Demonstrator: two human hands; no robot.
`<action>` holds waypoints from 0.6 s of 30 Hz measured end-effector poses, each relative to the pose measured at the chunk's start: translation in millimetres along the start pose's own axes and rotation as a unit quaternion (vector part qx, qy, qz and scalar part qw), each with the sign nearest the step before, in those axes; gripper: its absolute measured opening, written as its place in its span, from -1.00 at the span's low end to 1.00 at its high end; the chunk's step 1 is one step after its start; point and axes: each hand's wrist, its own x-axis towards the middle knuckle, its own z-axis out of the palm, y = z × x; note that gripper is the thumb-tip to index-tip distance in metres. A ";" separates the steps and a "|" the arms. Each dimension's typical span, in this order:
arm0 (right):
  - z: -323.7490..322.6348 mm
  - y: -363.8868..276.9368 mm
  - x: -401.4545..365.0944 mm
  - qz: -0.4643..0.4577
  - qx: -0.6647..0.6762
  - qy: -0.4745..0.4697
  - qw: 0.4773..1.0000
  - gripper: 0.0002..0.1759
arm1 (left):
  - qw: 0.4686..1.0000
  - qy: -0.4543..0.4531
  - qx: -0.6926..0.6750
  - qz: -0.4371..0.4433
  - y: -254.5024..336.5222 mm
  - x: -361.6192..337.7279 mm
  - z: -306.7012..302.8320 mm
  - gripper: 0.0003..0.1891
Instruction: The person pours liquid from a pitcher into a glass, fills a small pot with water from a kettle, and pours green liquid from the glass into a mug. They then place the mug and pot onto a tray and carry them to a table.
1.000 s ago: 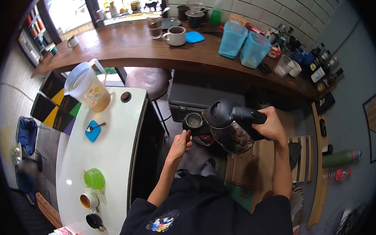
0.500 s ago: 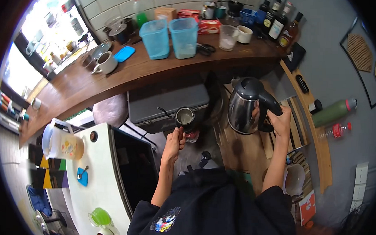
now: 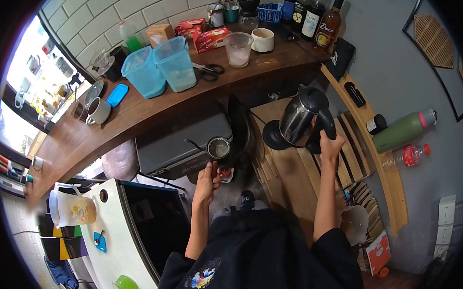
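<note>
My left hand [image 3: 207,183] grips the handle of a small dark gooseneck pouring pot [image 3: 219,148]. The pot has no lid on, and its thin curved spout points up and to the left. On the right, my right hand [image 3: 331,145] is closed around the black handle of a shiny steel electric kettle [image 3: 296,123] with a black lid. The kettle leans a little, its bottom overlapping a round black kettle base [image 3: 274,137] in this view. That base rests on a wooden slatted surface [image 3: 288,175].
Ahead runs a curved wooden counter [image 3: 139,117] with two blue tubs [image 3: 175,65], scissors [image 3: 208,70], a measuring cup [image 3: 238,50], mugs and bottles. A white-topped cabinet [image 3: 109,220] with a pitcher [image 3: 73,206] stands at left. On the right ledge lies a green flask [image 3: 404,132].
My view has shifted, so the counter sits higher and further left. The kettle now leans, and its round base shows at its left. Both hands keep their grip.
</note>
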 end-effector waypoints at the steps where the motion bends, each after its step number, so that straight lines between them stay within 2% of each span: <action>1: 3.4 8.5 0.3 0.002 0.001 0.000 1.000 -0.91 | 1.000 0.005 0.001 -0.001 -1.5 1.1 -0.5 -0.63; 6: 19.8 42.8 -2.8 -0.019 -0.042 -0.011 0.999 -0.86 | 0.999 0.041 -0.009 0.008 -5.0 3.9 -2.1 -0.65; 8: 26.4 49.0 -6.7 -0.014 -0.068 -0.022 0.997 -0.85 | 0.999 0.022 -0.033 -0.008 -9.5 8.0 -11.3 -0.73; 15: 43.0 83.6 -20.5 -0.015 -0.068 -0.048 0.996 -0.83 | 0.998 0.059 -0.013 0.007 -2.5 0.5 -9.2 -0.66; 18: 46.7 100.0 -22.6 -0.005 -0.123 -0.037 0.992 -0.80 | 0.997 0.078 -0.006 0.014 0.3 -1.2 -9.0 -0.67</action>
